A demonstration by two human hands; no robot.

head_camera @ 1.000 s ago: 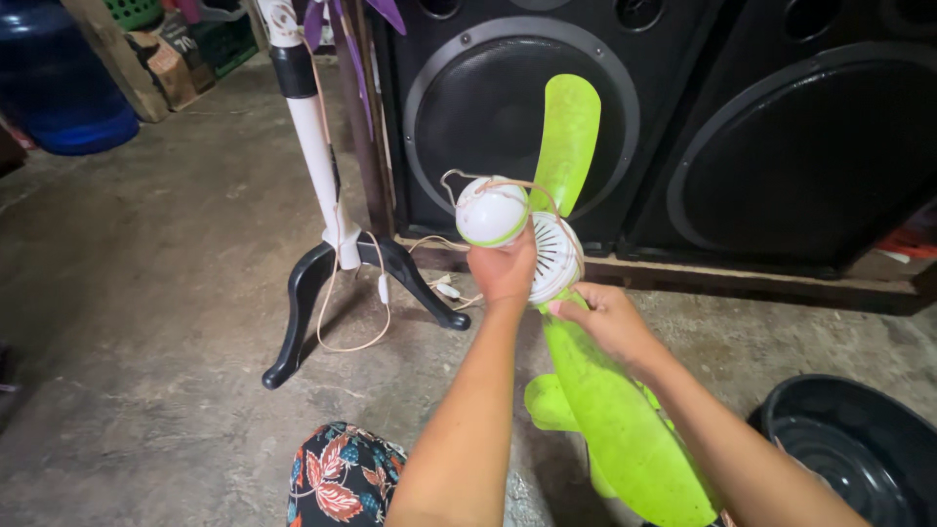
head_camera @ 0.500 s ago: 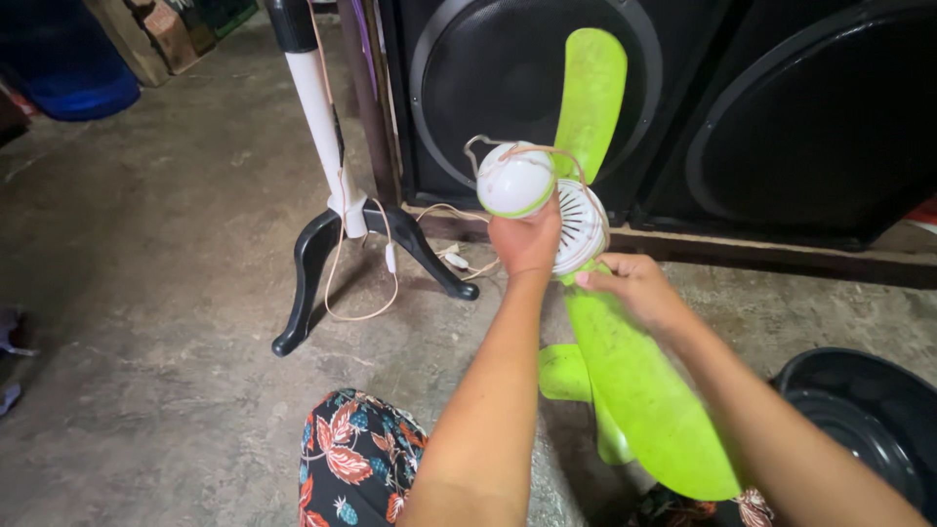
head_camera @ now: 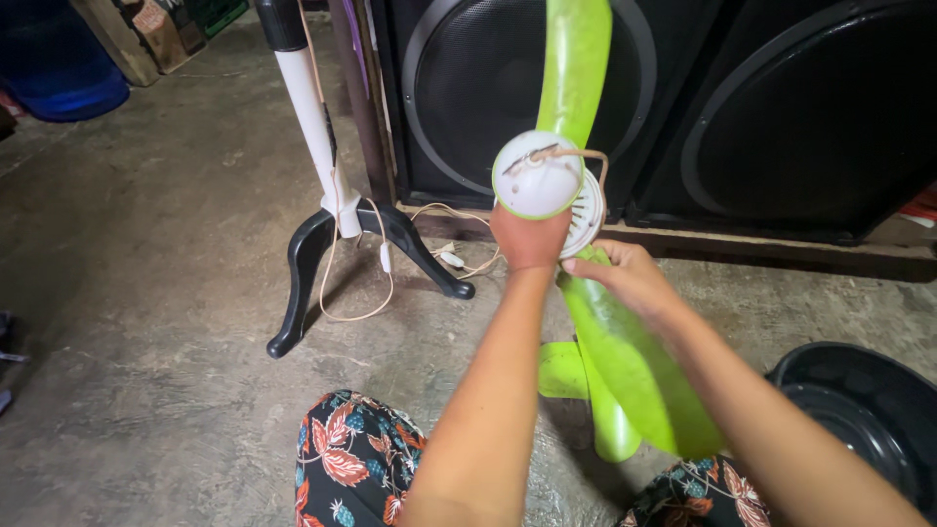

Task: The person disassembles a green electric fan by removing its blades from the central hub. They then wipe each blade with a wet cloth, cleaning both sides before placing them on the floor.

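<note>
While my left hand [head_camera: 530, 237] grips the white motor housing [head_camera: 538, 176] mid-frame, right hand [head_camera: 625, 275] pinches a green blade [head_camera: 625, 361] w/ fingers closed; fan's off its stand [head_camera: 317, 146], blades on.

Fan blades [head_camera: 625, 361]: lime green. Motor housing [head_camera: 535, 176]: white, green-rimmed, with tan cord. Stand pole [head_camera: 310, 107]: white; its feet black. Speakers [head_camera: 781, 117] and basin [head_camera: 859, 410]: black. My trousers [head_camera: 351, 468]: dark floral, red leaves. Floor: grey.

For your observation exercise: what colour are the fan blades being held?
Bright lime green fan blades, clearest in the head view.
</note>
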